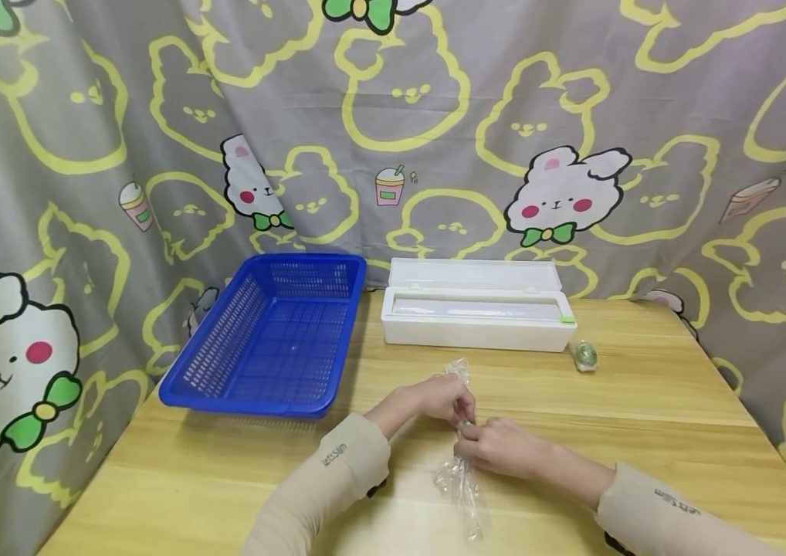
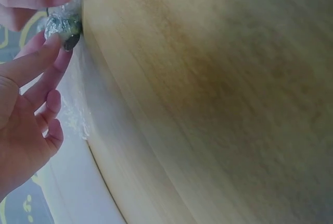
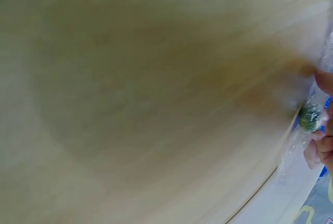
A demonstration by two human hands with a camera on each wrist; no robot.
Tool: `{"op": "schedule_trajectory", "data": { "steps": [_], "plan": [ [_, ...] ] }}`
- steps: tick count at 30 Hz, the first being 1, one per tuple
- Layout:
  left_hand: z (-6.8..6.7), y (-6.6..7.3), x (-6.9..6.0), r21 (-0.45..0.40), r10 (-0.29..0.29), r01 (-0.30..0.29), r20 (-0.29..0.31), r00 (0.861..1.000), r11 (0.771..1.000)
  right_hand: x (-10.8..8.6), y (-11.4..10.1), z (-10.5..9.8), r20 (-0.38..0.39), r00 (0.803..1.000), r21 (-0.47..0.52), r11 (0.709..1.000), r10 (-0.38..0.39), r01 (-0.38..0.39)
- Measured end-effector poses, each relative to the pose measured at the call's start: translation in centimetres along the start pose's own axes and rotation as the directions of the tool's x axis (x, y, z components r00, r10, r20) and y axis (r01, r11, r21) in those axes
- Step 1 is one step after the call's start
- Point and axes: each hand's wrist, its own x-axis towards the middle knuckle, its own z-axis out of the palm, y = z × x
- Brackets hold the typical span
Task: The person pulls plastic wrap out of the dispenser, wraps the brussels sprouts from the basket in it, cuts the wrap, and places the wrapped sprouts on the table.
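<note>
A small round green item [image 2: 65, 28], of a kind I cannot make out, sits inside clear plastic wrap [image 1: 464, 494]. The wrap's loose, crumpled ends stretch over the table on both sides of it. My left hand [image 1: 445, 398] pinches the wrapped green item between thumb and fingertips, plain in the left wrist view. From the other side my right hand [image 1: 504, 448] holds the wrap close against the item, its fingers curled. In the right wrist view the green item [image 3: 310, 118] shows between both hands; part of it is covered by fingers.
Behind the hands stands a white cling film dispenser [image 1: 479, 336], lid raised, with a green slider at its right end. Another wrapped green item [image 1: 584, 356] lies beside it. A blue plastic basket [image 1: 254, 405] is at the left. A patterned curtain [image 1: 435, 100] hangs behind the wooden table [image 1: 643, 417].
</note>
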Motion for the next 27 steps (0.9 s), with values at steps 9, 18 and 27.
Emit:
{"op": "schedule_trajectory", "data": {
  "steps": [9,18,27],
  "plan": [
    [0.0,-0.1,0.0,0.013,0.008,-0.008,-0.009,1.000,1.000,0.3,0.3,0.1,0.015,0.991,-0.140,0.981,-0.131,0.132],
    [0.2,-0.3,-0.1,-0.031,0.013,-0.014,-0.021,1.000,0.999,0.2,0.7,0.7,-0.161,0.985,0.039,0.996,-0.067,0.074],
    [0.3,-0.4,-0.3,-0.049,0.028,-0.029,-0.032,0.999,0.998,-0.6,0.2,0.7,-0.224,0.927,0.339,0.916,0.300,-0.215]
  ]
}}
